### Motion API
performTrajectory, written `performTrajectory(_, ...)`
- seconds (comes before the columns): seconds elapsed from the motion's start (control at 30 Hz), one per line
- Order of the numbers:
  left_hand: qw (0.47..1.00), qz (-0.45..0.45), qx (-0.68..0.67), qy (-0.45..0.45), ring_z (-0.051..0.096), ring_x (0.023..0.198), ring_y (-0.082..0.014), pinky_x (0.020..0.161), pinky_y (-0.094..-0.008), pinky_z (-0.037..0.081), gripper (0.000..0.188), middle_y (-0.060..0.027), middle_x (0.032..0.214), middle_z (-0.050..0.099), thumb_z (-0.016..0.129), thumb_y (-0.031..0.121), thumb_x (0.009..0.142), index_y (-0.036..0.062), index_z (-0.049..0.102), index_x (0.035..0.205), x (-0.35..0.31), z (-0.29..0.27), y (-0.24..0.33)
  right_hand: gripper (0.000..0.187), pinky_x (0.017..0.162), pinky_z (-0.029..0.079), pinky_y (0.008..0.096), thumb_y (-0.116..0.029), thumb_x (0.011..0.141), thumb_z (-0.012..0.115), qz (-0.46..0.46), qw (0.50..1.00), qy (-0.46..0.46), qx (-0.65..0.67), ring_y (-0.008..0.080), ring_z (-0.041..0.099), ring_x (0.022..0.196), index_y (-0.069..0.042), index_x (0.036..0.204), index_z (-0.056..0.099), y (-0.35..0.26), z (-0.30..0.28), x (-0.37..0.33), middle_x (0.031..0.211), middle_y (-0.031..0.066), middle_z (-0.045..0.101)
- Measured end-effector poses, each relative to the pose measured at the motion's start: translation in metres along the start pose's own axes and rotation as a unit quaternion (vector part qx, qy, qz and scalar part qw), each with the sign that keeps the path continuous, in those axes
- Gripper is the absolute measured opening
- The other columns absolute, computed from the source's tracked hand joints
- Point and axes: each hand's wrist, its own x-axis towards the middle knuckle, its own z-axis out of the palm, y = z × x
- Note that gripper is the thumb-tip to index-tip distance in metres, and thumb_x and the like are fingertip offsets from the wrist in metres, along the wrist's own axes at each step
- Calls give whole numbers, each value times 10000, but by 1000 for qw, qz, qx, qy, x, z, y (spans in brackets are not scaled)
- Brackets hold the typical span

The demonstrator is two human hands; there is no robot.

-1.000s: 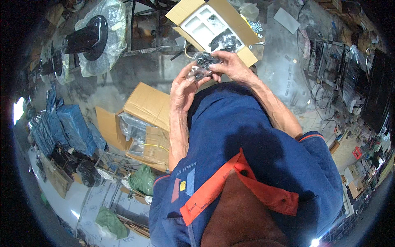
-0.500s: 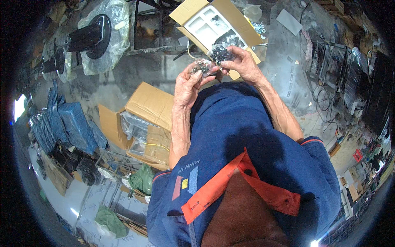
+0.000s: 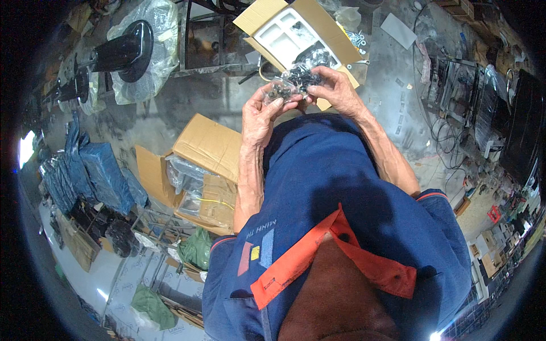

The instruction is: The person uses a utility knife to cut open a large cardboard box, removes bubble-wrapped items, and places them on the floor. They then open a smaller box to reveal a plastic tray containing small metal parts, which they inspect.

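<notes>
My left hand [image 3: 260, 116] is closed on a clear plastic bag [image 3: 280, 90] of small dark and metallic parts, its thumb lying on top. My right hand [image 3: 339, 92] pinches another clear bag [image 3: 303, 76], filled with small black parts. Both bags meet side by side between my fingers; exactly what the parts are is too small to tell. Just beyond them, an open cardboard box [image 3: 334, 35] holds a white moulded tray [image 3: 277, 44] with compartments. More clear plastic with dark bits [image 3: 319, 55] lies at the tray's near end, partly behind the right bag.
An open carton [image 3: 207, 142] with clear plastic wrap inside stands left of my forearm. A black flanged pedestal [image 3: 136, 51] lies on plastic sheeting at far left. Rings and wrenches [image 3: 358, 40] sit right of the box. Cables [image 3: 446, 136] trail across the floor at right.
The bag in my left hand has shifted slightly and shows more of its contents. The black-parts bag is spread wider, and my right fingers have moved slightly downward.
</notes>
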Motion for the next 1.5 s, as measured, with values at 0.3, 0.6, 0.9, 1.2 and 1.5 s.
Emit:
performTrajectory(0.3, 1000, -8, -15, -11, 699, 1058, -341, 896, -366, 611, 418, -256, 1160, 667, 647, -25, 898, -102, 515, 1287, -1, 3, 4, 419, 633, 546, 263, -52, 929, 647, 17, 999, -28, -11, 120, 668, 713, 79, 1303, 512, -1, -4, -4, 817, 92, 703)
performTrajectory(0.6, 999, -17, 36, -3, 713, 1020, -333, 830, -362, 626, 347, -230, 1145, 686, 656, 75, 939, -60, 570, 1246, 1, 6, 3, 343, 644, 541, 250, -45, 934, 640, 12, 999, -39, 24, 108, 658, 718, 24, 1261, 563, -3, 1, -8, 826, 61, 696)
performTrajectory(0.9, 1000, -1, 27, -11, 735, 925, -330, 781, -358, 639, 312, -253, 1062, 696, 655, 17, 929, -49, 548, 1215, 1, 7, 5, 356, 633, 524, 240, -60, 939, 644, 1, 999, -39, -6, 89, 639, 719, 19, 1277, 563, -1, -1, -6, 830, 49, 696)
performTrajectory(1.2, 999, 34, 18, 12, 741, 885, -318, 796, -378, 643, 266, -242, 1006, 706, 637, -86, 901, -55, 546, 1149, 5, 2, -3, 365, 669, 529, 256, -50, 938, 641, 6, 999, -33, -16, 102, 642, 759, 23, 1288, 571, -4, 1, -7, 848, 58, 695)
performTrajectory(1.5, 1000, 19, -5, 5, 724, 960, -350, 844, -401, 633, 306, -226, 1090, 692, 683, -50, 873, -18, 546, 1144, 5, -1, -2, 365, 707, 549, 276, -10, 922, 651, -2, 999, -40, -24, 124, 659, 791, 37, 1277, 586, -5, 1, -6, 874, 66, 688)
